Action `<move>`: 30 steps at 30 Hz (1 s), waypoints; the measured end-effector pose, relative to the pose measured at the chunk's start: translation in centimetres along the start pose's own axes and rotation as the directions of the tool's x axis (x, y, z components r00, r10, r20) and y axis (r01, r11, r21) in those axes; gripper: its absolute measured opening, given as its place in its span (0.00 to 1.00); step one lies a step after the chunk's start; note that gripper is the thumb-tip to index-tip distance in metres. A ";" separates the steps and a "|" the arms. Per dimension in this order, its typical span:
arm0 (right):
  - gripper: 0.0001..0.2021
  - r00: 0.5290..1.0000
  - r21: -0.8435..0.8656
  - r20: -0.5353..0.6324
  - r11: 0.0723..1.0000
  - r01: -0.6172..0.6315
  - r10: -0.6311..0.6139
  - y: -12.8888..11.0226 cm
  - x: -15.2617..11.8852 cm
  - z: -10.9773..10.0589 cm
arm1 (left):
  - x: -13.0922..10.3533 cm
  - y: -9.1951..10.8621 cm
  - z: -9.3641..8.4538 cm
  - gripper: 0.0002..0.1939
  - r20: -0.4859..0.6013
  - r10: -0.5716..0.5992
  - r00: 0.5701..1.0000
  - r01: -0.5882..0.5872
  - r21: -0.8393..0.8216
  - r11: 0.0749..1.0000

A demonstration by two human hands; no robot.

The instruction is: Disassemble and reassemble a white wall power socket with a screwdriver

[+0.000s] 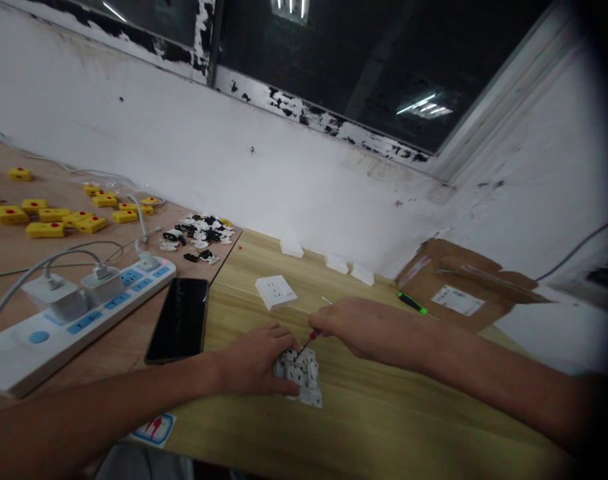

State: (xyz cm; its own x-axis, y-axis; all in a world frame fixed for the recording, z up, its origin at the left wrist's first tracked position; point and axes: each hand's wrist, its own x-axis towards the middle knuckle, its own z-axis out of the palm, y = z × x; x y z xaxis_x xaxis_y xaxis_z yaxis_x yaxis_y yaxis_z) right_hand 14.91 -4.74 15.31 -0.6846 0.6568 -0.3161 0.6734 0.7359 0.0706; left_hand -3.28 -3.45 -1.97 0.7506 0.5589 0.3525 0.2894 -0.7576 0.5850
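A white wall socket [311,387] with its inner side exposed lies on the wooden table. My left hand [259,360] grips its left edge, fingers at the far side and thumb at the near side. My right hand [341,323] is closed around a screwdriver with a red handle [315,333]. The screwdriver's thin shaft slants down to the left, and its tip is at the upper part of the socket; whether it sits in a screw is too small to tell. Just beyond the hands lies a white socket cover [275,292] with slots.
To the left are a black phone [178,320], a white power strip [109,307] with plugs, loose black and white parts [207,230] and several yellow pieces [47,229]. White blocks [337,263] line the wall. A green-black screwdriver [411,303] lies by a cardboard box [459,280].
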 end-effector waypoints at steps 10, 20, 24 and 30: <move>0.11 0.994 -0.017 -0.062 0.995 -0.093 0.092 -1.5 0.2 2.2 | 0.1 0.1 0.1 0.30 0.003 -0.019 1.000 0.019 0.033 0.999; 0.17 0.958 -0.038 -0.135 0.968 0.249 -0.252 -0.2 0.4 2.5 | 0.1 -0.1 0.1 0.33 -0.002 -0.001 1.000 0.001 0.000 1.000; 0.08 0.998 -0.015 -0.061 1.000 0.018 -0.019 -1.1 0.2 1.6 | 0.0 0.1 0.0 0.29 0.003 0.012 1.000 -0.012 0.012 1.000; 0.07 0.998 -0.044 -0.014 0.997 -0.067 0.066 -0.9 0.6 1.3 | 0.0 0.1 -0.1 0.30 0.016 -0.007 1.000 0.007 0.001 1.000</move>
State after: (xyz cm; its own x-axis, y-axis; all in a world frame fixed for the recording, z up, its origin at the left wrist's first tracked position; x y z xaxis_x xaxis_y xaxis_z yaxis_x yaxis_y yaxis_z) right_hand 14.28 -5.27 13.80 -0.6424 0.7064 -0.2972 0.7048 0.6969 0.1327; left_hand -3.34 -3.49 -1.80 0.7579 0.5585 0.3371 0.2951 -0.7544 0.5864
